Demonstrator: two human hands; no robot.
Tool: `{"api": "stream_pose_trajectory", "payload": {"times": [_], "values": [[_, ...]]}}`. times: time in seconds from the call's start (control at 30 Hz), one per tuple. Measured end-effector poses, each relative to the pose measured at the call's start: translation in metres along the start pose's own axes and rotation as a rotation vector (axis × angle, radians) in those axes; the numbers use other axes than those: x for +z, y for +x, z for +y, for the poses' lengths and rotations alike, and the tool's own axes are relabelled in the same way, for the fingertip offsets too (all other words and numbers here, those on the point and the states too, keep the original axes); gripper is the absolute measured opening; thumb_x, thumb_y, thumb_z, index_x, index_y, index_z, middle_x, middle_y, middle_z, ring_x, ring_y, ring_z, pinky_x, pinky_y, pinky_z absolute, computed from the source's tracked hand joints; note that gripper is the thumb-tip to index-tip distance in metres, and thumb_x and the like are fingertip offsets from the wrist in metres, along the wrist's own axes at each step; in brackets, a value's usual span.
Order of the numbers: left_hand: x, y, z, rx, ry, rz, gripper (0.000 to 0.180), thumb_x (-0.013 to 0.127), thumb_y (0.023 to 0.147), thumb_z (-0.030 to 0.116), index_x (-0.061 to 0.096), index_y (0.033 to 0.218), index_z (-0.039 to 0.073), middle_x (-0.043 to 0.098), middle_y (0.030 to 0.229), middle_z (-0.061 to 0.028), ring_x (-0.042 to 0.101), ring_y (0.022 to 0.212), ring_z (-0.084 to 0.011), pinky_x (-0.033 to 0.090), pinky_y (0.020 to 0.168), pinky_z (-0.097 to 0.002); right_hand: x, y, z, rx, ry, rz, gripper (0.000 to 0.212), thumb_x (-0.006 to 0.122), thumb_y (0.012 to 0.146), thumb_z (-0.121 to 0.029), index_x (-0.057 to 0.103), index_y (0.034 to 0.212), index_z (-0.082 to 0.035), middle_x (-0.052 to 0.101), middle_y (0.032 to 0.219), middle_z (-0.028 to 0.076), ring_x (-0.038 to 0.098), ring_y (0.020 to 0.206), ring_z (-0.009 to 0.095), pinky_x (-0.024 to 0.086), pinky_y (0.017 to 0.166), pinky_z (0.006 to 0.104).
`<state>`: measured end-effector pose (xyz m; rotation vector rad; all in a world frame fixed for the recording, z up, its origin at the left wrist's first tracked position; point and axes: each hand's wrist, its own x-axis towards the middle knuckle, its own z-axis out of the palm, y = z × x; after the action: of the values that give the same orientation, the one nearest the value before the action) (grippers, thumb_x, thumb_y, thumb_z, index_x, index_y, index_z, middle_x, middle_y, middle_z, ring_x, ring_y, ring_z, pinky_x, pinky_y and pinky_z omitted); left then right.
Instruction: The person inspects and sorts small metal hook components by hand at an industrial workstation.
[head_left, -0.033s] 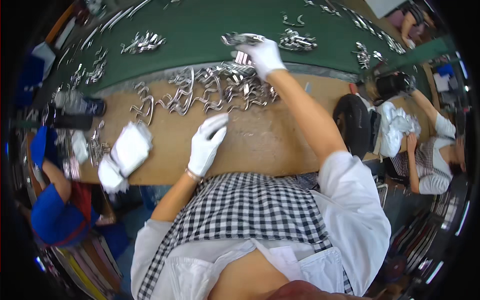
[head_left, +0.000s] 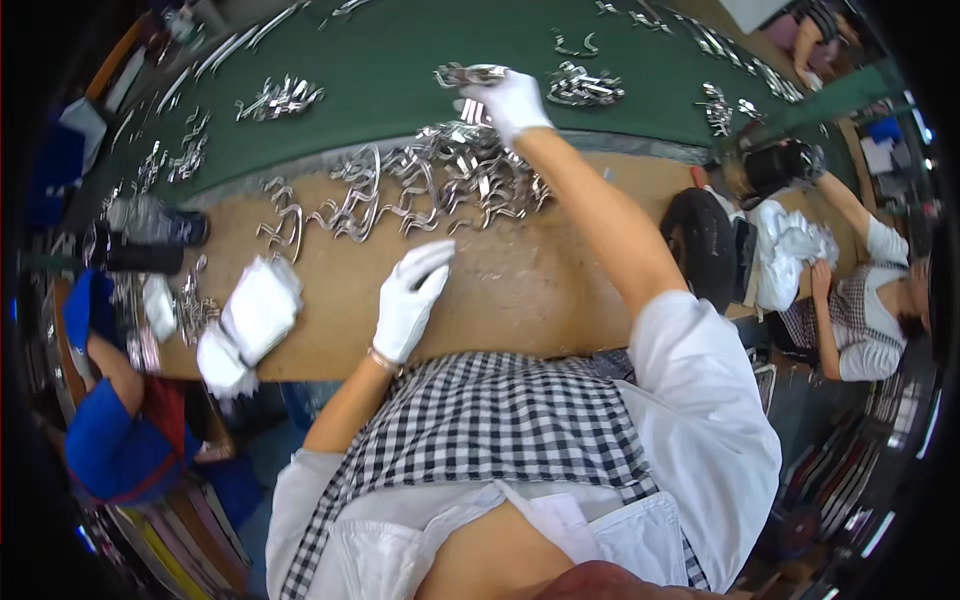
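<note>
Out over a green work surface (head_left: 390,90), a white-gloved right hand (head_left: 515,103) closes its fingers around a bunch of shiny, curved metal pieces (head_left: 465,75), which stick out to the left of the fingertips; blur hides how many. Just nearer the body from those fingers, a tangled heap of similar metal (head_left: 450,180) spreads across the edge of a brown bench (head_left: 510,290). To their right, just beside the hand, lies another metal cluster (head_left: 585,87). The gloved left hand (head_left: 408,300) rests low over the bench, thumb and fingers slightly parted, nothing visible between them; left of these fingers sits a white bundle (head_left: 262,305). The held pieces look loosely stacked, so one could slip from the smooth glove, or a hooked end could catch the heap below and drag other pieces along.
</note>
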<state>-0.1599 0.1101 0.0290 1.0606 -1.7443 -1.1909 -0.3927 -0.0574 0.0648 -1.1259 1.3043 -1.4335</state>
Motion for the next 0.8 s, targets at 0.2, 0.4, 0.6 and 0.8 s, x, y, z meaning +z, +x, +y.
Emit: {"api": "stream_pose_trajectory", "payload": {"times": [0.2, 0.4, 0.6, 0.8], "values": [[0.002, 0.014, 0.022, 0.024, -0.049, -0.109, 0.022, 0.064, 0.084, -0.001, 0.07, 0.104, 0.002, 0.067, 0.112, -0.0095, 0.062, 0.105, -0.021, 0.047, 0.094, -0.0308, -0.004, 0.1, 0.045, 0.107, -0.798, 0.252, 0.019, 0.058, 0.087, -0.015, 0.071, 0.097, -0.006, 0.07, 0.096, 0.019, 0.067, 0.093, 0.035, 0.054, 0.079, 0.043], [0.02, 0.087, 0.055, 0.422, 0.243, -0.37, 0.02, 0.066, 0.078, 0.0, 0.07, 0.097, 0.006, 0.068, 0.107, -0.0079, 0.064, 0.097, -0.0245, 0.05, 0.085, -0.0342, -0.007, 0.117, 0.03, 0.183, -1.074, 0.173, 0.035, 0.059, 0.084, -0.017, 0.061, 0.114, 0.0, 0.062, 0.117, 0.023, 0.06, 0.112, 0.034, 0.05, 0.092, 0.0411], [0.075, 0.188, 0.066, 0.734, 0.416, -0.531, 0.016, 0.062, 0.077, 0.006, 0.068, 0.091, 0.003, 0.067, 0.104, -0.0099, 0.063, 0.093, -0.0291, 0.052, 0.078, -0.0394, -0.109, 0.134, -0.004, -0.208, -1.177, -0.235, 0.063, 0.057, 0.073, -0.014, 0.048, 0.134, 0.0, 0.053, 0.132, 0.024, 0.052, 0.123, 0.034, 0.041, 0.106, 0.0367], [0.153, 0.262, 0.052, 0.718, 0.461, -0.429, 0.021, 0.062, 0.081, 0.012, 0.067, 0.101, 0.007, 0.065, 0.112, -0.0091, 0.063, 0.097, -0.0291, 0.05, 0.086, -0.0394, -0.25, 0.095, -0.033, 0.093, -1.489, -0.453, 0.057, 0.067, 0.07, -0.001, 0.056, 0.125, -0.01, 0.059, 0.125, 0.013, 0.058, 0.114, 0.032, 0.047, 0.097, 0.0376]]}}
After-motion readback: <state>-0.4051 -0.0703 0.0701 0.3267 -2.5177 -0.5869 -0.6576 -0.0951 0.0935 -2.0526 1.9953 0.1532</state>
